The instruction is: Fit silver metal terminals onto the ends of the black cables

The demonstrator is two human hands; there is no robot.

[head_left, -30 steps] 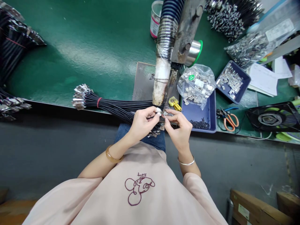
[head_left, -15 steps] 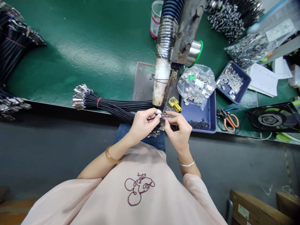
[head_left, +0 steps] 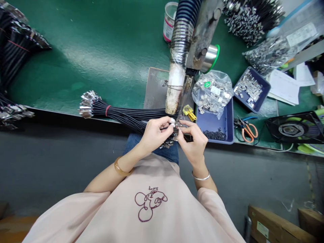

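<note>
My left hand (head_left: 155, 135) is closed in a pinch over the near ends of a black cable bundle (head_left: 131, 116), with white wrapping on a fingertip. Facing it, my right hand (head_left: 193, 139) also pinches, its fingertips almost meeting the left ones. Whatever lies between the fingers is too small and covered to name. A red band (head_left: 107, 110) ties the bundle, and metal connectors (head_left: 87, 104) fan out at its left end. More metal connector ends (head_left: 167, 144) hang below my hands. Just above the fingertips is the tip of a white-wrapped hose (head_left: 174, 91).
Right of my hands stand a blue tray (head_left: 230, 125) with a bag of metal parts (head_left: 212, 92), and a smaller tray (head_left: 251, 89). Orange-handled pliers (head_left: 249, 132), a fan (head_left: 295, 129), a yellow tool (head_left: 189, 113) and a solder spool (head_left: 211, 58) are nearby.
Both hands stay in nearly the same pinch at the same spot, with only slight fingertip movement. The view has shifted very slightly.
</note>
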